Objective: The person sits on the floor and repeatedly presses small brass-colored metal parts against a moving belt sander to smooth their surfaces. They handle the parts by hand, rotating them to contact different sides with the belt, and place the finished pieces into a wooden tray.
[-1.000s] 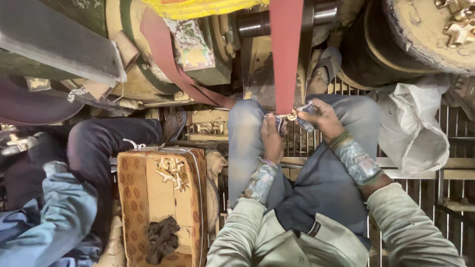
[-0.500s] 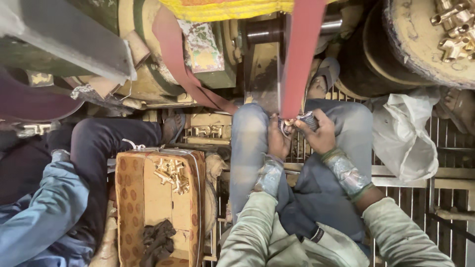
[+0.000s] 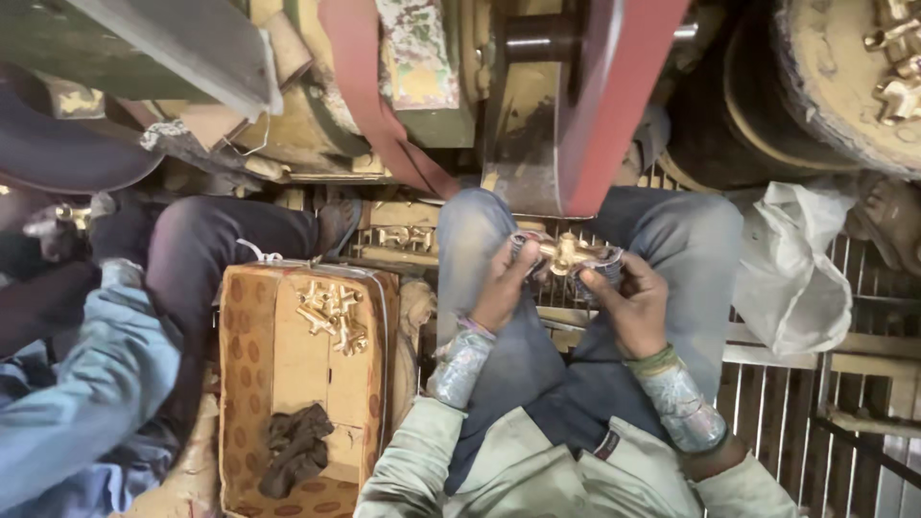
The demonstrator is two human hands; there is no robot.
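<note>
1. Head view, centre of the frame: the left hand [image 3: 501, 288] and the right hand [image 3: 624, 305] both grip a small brass fitting [image 3: 566, 254], fingers clamped on its two ends, just under the lower edge of a red belt [image 3: 614, 105].
2. Should that belt be running, the fingertips sit very near it; a slip of the grip could carry them against it.
3. The fitting is held over the gap between the person's blue-jeaned knees [image 3: 470, 240]. Dropped, it could fall onto the slatted floor [image 3: 787, 403] at lower right and lodge between the bars.
4. Taped wrist wraps [image 3: 462, 363] look loose at the edges and might snag on moving parts.
5. At lower left, a cardboard box [image 3: 251, 384] holds more brass pieces [image 3: 331, 312] and a dark rag [image 3: 293, 446]; another person's blue sleeve [image 3: 77, 384] lies close beside it and could knock it.
</note>
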